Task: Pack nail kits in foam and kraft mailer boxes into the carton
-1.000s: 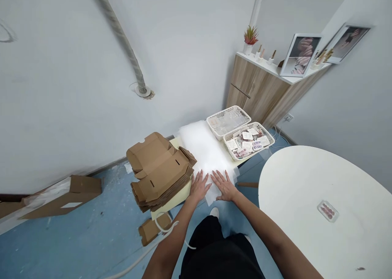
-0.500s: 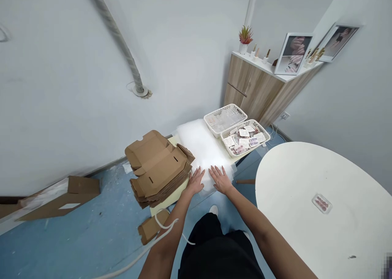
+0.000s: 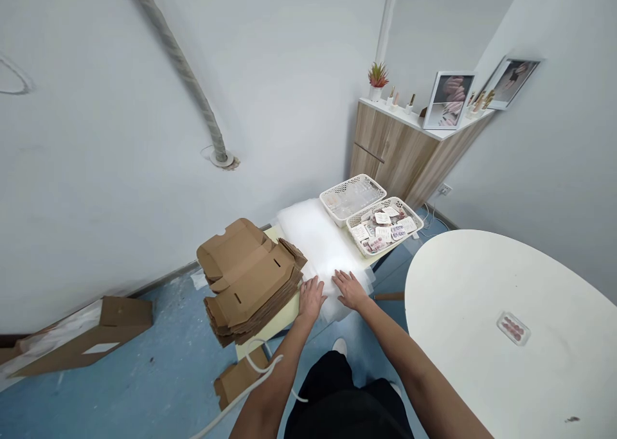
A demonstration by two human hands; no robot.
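Note:
A stack of white translucent foam sheets (image 3: 315, 233) lies on the pale yellow table (image 3: 292, 312), its near edge hanging toward me. My left hand (image 3: 312, 297) rests on the near left part of the stack, fingers stretched out. On the near right part, my right hand (image 3: 350, 290) lies with its fingers extended. Neither hand holds anything that I can see. Flattened brown cardboard boxes (image 3: 255, 275) are piled just left of my left hand. Beyond my right hand stands a white basket (image 3: 418, 228) of small labelled packs.
A second white basket (image 3: 332, 217) holds clear plastic pieces. The round white table (image 3: 457, 297) on the right carries a small clear pack (image 3: 513, 328). A wooden cabinet (image 3: 400, 140) fills the corner. An open carton (image 3: 123, 320) and a white cable (image 3: 245, 391) are at the left.
My view has tilted up slightly. My left hand has shifted a little right and its fingers are closer together. The right hand stays on the sheets.

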